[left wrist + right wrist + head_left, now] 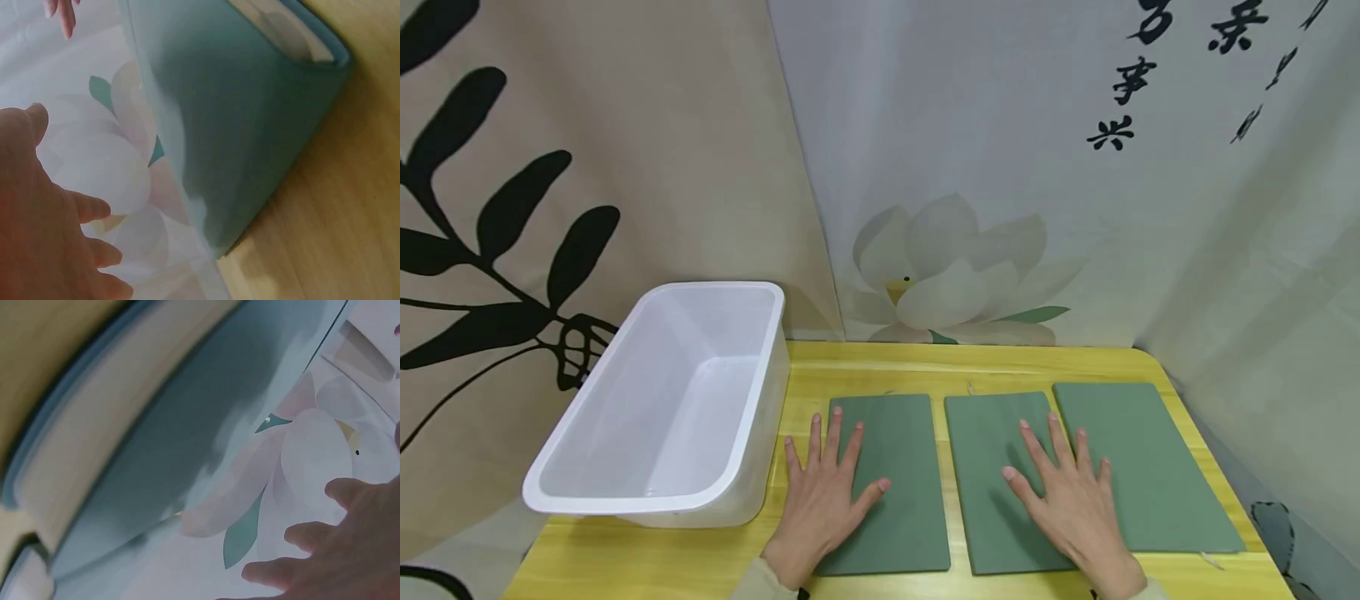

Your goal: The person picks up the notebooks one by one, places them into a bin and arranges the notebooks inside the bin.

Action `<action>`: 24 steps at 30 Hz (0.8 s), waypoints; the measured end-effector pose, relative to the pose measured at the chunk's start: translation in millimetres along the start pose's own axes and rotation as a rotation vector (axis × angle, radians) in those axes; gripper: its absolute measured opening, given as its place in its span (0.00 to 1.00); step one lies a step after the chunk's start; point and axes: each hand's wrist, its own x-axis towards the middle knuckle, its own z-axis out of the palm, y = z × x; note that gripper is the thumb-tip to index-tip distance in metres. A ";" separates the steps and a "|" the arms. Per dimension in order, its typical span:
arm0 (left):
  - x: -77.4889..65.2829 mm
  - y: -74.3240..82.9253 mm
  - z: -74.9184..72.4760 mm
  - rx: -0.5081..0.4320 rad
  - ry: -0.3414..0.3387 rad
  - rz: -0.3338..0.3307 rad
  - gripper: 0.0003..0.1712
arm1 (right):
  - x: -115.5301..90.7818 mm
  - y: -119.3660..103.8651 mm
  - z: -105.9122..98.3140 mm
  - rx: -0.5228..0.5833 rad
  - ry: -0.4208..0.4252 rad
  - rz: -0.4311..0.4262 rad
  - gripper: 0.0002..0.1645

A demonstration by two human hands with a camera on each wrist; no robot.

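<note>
Three green hardcover books (pixel 902 483) lie in a row on the table. My left hand (pixel 823 500) is over the left book, fingers spread and straight. In the left wrist view, the fingers of the left hand (pixel 37 219) stand apart from the green cover (pixel 231 112). Over the middle book (pixel 1000 500) and the near edge of the right book (pixel 1157 467) is my right hand (pixel 1071 500), its fingers spread too. The right wrist view has a thick block of pale pages (pixel 119 419) between covers, with the right hand (pixel 350 550) clear of it. Neither hand holds anything.
A white plastic tub (pixel 745 467) stands at the table's left side, with nothing seen inside. The yellow wood-grain table (pixel 970 367) meets a printed fabric backdrop (pixel 955 167) behind. Narrow gaps separate the books.
</note>
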 end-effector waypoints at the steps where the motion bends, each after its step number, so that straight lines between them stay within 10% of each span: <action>1: -0.5 0.2 -1.2 0.000 0.001 0.000 0.50 | 0.1 1.3 -0.7 -0.001 -0.002 0.002 0.47; 16: -7.2 20.3 -89.1 -0.015 0.159 0.118 0.55 | -3.5 57.5 -27.7 -0.030 -0.048 0.111 0.49; 24: -13.4 -9.3 -143.8 -0.001 0.353 0.101 0.54 | -4.4 97.0 -41.1 -0.023 -0.087 0.171 0.50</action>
